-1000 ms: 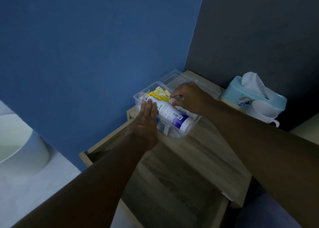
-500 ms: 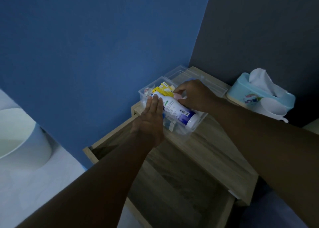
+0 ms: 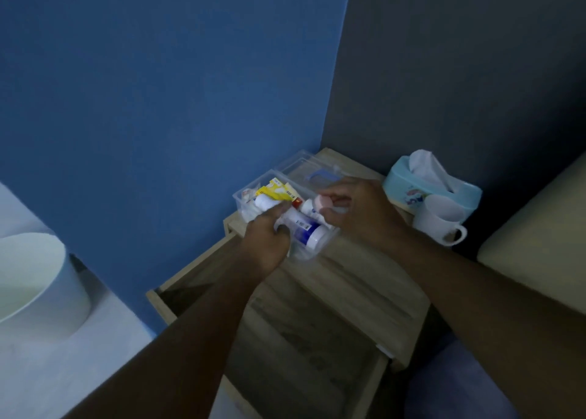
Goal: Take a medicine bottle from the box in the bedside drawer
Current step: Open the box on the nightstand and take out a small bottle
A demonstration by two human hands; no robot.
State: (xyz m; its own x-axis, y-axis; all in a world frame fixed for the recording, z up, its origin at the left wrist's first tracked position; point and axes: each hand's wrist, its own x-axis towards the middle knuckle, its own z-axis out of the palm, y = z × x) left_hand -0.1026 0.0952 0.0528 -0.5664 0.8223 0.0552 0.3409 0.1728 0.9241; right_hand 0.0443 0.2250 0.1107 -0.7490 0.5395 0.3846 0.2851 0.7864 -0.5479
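A clear plastic box (image 3: 241, 199) stands on the wooden bedside table (image 3: 358, 279), above the open drawer (image 3: 295, 349). It holds yellow packets (image 3: 275, 190) and a long white-and-blue tube (image 3: 304, 228). My right hand (image 3: 358, 212) pinches a small white medicine bottle (image 3: 309, 208) with a pink cap, raised over the box. My left hand (image 3: 266, 241) curls on the box's near edge, its fingers on the long tube. The box's clear lid (image 3: 304, 168) lies just behind.
A light blue tissue box (image 3: 434, 187) and a white mug (image 3: 440, 222) stand at the table's right. A blue wall rises close behind the box. A pale round bin (image 3: 35, 282) sits on the floor at left, and a cream cushion edge (image 3: 539, 222) shows at right.
My right hand has drawn the small pink-capped bottle up out of the box. My left hand's flat fingers have curled around the long tube and the box edge.
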